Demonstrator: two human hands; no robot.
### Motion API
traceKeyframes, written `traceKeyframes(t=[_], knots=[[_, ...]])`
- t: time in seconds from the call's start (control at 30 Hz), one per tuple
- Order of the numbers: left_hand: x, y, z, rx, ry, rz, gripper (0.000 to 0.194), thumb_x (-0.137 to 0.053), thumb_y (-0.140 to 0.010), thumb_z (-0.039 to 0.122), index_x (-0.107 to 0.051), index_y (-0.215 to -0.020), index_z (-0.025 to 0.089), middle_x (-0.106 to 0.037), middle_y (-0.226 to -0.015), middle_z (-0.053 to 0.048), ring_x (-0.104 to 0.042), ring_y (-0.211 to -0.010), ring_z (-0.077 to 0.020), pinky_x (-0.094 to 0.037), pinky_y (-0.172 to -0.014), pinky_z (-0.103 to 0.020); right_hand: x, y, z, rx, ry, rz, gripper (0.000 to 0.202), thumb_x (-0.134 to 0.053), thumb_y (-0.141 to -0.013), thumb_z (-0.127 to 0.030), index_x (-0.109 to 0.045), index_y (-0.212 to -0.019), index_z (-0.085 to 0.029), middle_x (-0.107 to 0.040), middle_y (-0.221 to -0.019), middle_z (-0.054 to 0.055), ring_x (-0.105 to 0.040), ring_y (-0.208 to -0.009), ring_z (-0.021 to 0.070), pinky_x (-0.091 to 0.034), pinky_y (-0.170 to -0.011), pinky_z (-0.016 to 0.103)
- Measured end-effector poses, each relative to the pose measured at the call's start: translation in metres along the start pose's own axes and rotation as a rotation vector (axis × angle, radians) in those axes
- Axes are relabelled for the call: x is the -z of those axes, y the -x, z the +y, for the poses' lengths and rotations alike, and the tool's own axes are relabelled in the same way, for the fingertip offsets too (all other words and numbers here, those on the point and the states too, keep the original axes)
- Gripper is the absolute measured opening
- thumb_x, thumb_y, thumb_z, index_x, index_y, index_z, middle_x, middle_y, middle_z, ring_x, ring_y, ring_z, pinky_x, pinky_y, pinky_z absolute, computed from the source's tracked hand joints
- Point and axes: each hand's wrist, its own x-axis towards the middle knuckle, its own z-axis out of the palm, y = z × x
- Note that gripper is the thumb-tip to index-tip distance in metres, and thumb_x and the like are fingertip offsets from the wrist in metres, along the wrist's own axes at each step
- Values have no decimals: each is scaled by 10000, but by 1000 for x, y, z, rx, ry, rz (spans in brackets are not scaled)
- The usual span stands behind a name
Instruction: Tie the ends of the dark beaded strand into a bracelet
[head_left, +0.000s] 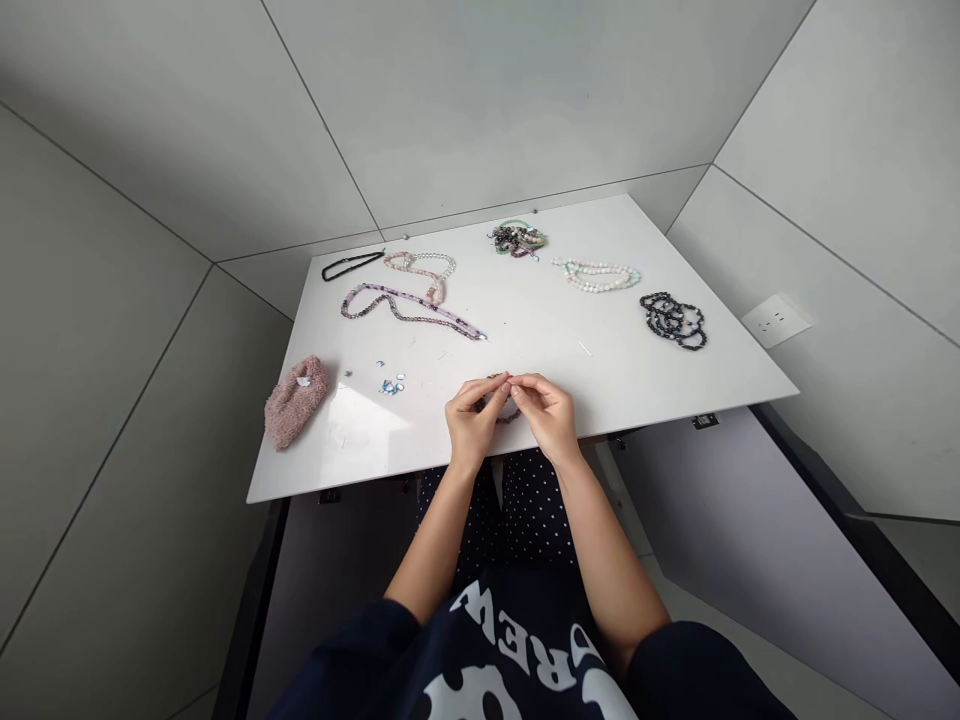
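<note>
Near the front edge of the white table (pixel 465 410), my left hand (pixel 471 418) and my right hand (pixel 551 412) meet at the fingertips. Both are closed in a pinch on a small beaded bracelet (pixel 509 414), whose dark loop hangs between them, partly hidden by my fingers. To the left lie several small blue and clear pieces (pixel 391 385). Beyond my hands, a long purple and grey bead strand (pixel 412 300) rests on the tabletop.
A fluffy pink pouch (pixel 295 402) sits at the left edge. Farther back are a black strand (pixel 352 264), pink and clear strands (pixel 433 272), a mixed pile (pixel 517 238) and a pale strand (pixel 596 275). Dark bracelets (pixel 673 320) lie right. Walls border the table.
</note>
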Motion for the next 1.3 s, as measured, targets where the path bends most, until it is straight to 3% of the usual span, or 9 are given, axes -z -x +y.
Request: traceKeyframes(t=[0.17,0.47,0.63,0.87,0.97,1.1,1.3], knots=[[-2,5,3,-180,-135,101,141,-756,-831,310,-791,-967,293,-773,-901,-32,-690,-874,-200,-549,-831,-398,-1,1,4,-42,-38,16,265,-749,-813,-437,-750,-960,-216,-747,-1014,76,-691,-987,225,-557,-925,407],[0,9,8,-222,-290,130,54,-720,-842,275,-761,-868,252,-769,-857,-22,-694,-846,-197,-520,-850,-384,-8,4,-1,94,-16,50,315,-751,-797,-337,-489,-951,-253,-622,-850,-9,-629,-800,149,-536,-877,361],[13,6,20,-235,-433,-9,52,-698,-852,251,-749,-856,241,-765,-844,-19,-678,-826,-198,-485,-832,-374,-12,9,-2,177,40,37,279,-674,-833,-247,-413,-929,-268,-600,-819,-24,-603,-828,150,-499,-962,400],[29,-4,29,-340,-619,-225,82,-645,-890,207,-717,-905,243,-728,-852,-46,-601,-847,-233,-397,-855,-405,-12,10,0,180,59,15,303,-647,-853,-250,-347,-889,-275,-629,-842,-15,-617,-876,161,-491,-981,419],[31,-5,33,-296,-663,-297,88,-600,-923,218,-687,-927,233,-707,-900,-63,-568,-897,-247,-381,-863,-407,-11,10,1,186,61,21,303,-645,-863,-252,-343,-887,-275,-627,-855,-11,-614,-871,163,-503,-937,405],[33,-5,39,-126,-625,-377,121,-539,-966,262,-643,-928,215,-687,-938,-57,-549,-927,-232,-395,-857,-386,-10,9,2,199,37,2,287,-643,-881,-253,-357,-892,-272,-618,-864,-9,-603,-851,159,-508,-902,390],[32,-7,30,182,-150,-440,285,-571,-945,452,-638,-902,179,-642,-834,-35,-543,-760,-156,-430,-742,-295,-9,9,6,213,41,-6,206,-646,-897,-266,-440,-905,-264,-634,-901,10,-619,-888,171,-514,-886,378]])
